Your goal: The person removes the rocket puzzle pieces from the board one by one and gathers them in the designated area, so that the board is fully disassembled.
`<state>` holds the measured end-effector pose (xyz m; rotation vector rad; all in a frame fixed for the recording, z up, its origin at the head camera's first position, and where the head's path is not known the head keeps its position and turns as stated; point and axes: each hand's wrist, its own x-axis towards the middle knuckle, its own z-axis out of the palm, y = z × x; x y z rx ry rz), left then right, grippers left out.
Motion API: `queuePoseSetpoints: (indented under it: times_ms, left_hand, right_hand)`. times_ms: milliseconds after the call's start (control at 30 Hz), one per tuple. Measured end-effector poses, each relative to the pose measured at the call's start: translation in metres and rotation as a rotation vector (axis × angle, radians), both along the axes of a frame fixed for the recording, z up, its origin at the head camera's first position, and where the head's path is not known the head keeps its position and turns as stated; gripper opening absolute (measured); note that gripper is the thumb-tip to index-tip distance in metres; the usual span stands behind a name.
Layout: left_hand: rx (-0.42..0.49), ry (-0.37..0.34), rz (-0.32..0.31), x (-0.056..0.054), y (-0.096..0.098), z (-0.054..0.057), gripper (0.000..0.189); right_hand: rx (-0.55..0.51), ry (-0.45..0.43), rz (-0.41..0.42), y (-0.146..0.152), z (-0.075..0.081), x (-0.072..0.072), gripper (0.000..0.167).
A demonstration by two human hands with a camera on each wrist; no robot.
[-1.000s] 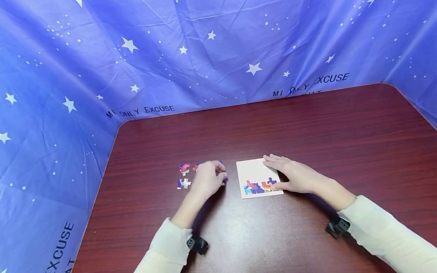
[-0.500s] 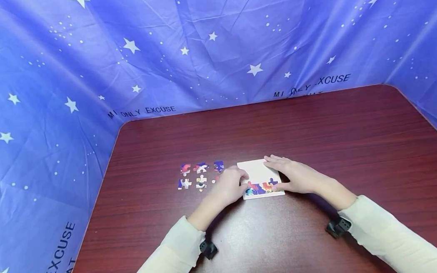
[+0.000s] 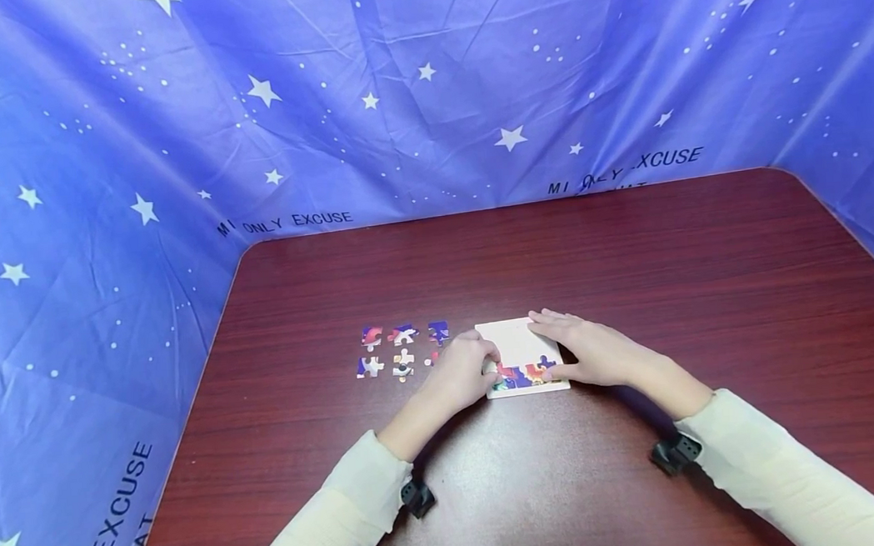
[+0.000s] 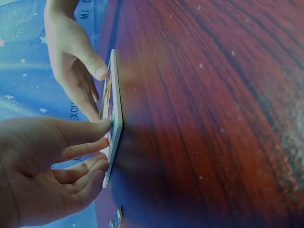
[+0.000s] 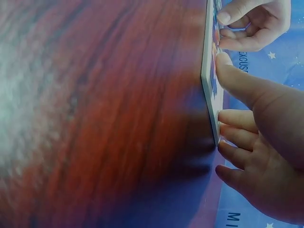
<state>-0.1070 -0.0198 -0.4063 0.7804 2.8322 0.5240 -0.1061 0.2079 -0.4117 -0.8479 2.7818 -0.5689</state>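
Note:
A small pale puzzle board (image 3: 507,340) lies on the table, with a colourful row of joined puzzle pieces (image 3: 520,376) along its near side. My left hand (image 3: 457,375) is at the board's left edge. Its thumb rests on the left end of the row, and the loosely bent fingers touch the board beside it, as the left wrist view shows; no loose piece shows between them. My right hand (image 3: 600,353) rests on the right side, fingers stretched toward the far corner and thumb on the right end of the row. The left hand covers part of the row.
Several loose puzzle pieces (image 3: 402,335) lie in two rows left of the board, one of them partly hidden by the left hand. The dark red wooden table (image 3: 601,254) ends at a blue star-patterned curtain (image 3: 428,123).
My left hand has moved right from over the loose pieces to the board's left edge, uncovering most of those pieces. The right hand has stayed in place.

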Motion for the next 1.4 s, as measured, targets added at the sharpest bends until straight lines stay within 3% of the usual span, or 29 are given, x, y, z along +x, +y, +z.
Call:
queuePoseSetpoints:
  times_ms: [300, 467, 700, 1067, 1400]
  left_hand:
    - [0.001, 0.01, 0.006, 0.001, 0.001, 0.0, 0.016]
    - [0.024, 0.001, 0.023, -0.001, 0.002, 0.0, 0.012]
    - [0.091, -0.068, 0.056, -0.005, 0.004, 0.0, 0.005]
    - [0.174, -0.142, 0.05, -0.008, 0.002, 0.0, 0.006]
    - [0.356, -0.312, 0.097, -0.01, -0.005, -0.003, 0.006]
  right_hand:
    - [0.036, 0.087, -0.041, -0.012, 0.0, 0.003, 0.065]
    - [0.043, 0.08, -0.065, -0.014, 0.002, 0.003, 0.064]
    - [0.042, 0.075, -0.073, -0.016, 0.001, 0.003, 0.064]
    - [0.05, 0.055, -0.093, -0.016, 0.002, 0.004, 0.063]
    - [0.042, 0.043, -0.099, -0.016, 0.002, 0.004, 0.064]
